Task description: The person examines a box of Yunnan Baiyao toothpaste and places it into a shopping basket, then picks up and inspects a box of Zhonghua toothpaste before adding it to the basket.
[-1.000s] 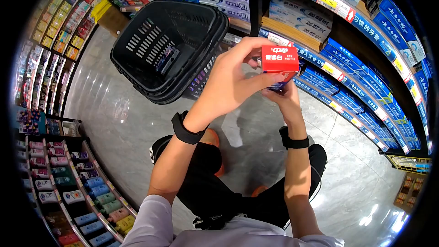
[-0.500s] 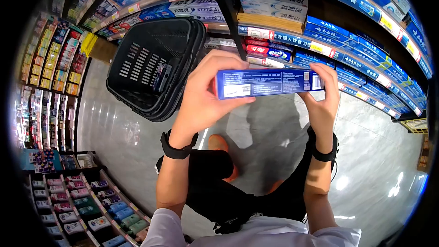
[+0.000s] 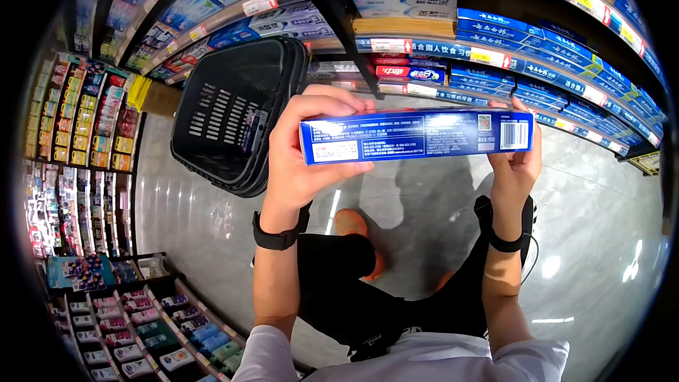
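A long blue toothpaste box (image 3: pixel 417 136) is held level in front of me, its side with fine print and a barcode facing up at me. My left hand (image 3: pixel 305 143) closes round its left end, thumb along the lower edge and fingers over the top. At the right end, my right hand (image 3: pixel 518 168) grips it with the thumb below and fingertips behind the upper edge. A black strap circles each wrist.
A black shopping basket (image 3: pixel 237 117) with a small item inside stands left of my hands. Ahead and right, shelves hold rows of blue toothpaste boxes (image 3: pixel 566 64) behind price rails. Bottles (image 3: pixel 134 325) fill a display at lower left. Grey floor (image 3: pixel 424 212) shows below.
The toothpaste box has come closer to me and looks larger, with its barcode end now showing more clearly. Both hands keep their grip. The view has shifted slightly.
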The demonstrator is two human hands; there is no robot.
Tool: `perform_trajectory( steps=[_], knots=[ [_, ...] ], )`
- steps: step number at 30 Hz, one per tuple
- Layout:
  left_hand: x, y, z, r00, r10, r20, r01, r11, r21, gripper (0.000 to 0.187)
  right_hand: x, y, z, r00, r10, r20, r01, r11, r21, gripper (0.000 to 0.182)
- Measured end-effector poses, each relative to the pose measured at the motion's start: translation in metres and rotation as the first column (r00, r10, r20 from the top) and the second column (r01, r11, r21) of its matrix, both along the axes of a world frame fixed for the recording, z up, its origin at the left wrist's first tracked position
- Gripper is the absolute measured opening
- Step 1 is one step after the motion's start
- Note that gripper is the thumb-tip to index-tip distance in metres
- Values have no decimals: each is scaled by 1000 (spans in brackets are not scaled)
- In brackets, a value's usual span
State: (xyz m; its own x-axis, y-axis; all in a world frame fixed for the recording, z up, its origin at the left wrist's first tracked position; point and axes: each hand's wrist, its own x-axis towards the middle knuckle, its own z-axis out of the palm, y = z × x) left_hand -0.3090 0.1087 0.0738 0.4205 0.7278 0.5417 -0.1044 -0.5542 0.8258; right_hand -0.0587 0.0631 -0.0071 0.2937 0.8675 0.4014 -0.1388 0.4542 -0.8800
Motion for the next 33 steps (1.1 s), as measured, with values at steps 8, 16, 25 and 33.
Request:
perform_trajectory(
  steps=[8,16,25,33],
  knots=[
    [9,0,6,987,103,-127,-110,993,-53,91,-6,-6,-8,935,-244,258,207,965,160,59],
    [10,2,11,978,145,-153,-155,986,-55,94,-20,-4,-1,977,-178,122,167,982,90,61],
    [4,-13,11,974,111,-199,-158,958,-238,90,-1,-7,0,998,-59,-3,59,994,91,68],
    [8,-21,12,960,191,-204,-248,918,-310,88,-2,-7,16,992,-112,-66,98,978,-184,66]
  ],
)
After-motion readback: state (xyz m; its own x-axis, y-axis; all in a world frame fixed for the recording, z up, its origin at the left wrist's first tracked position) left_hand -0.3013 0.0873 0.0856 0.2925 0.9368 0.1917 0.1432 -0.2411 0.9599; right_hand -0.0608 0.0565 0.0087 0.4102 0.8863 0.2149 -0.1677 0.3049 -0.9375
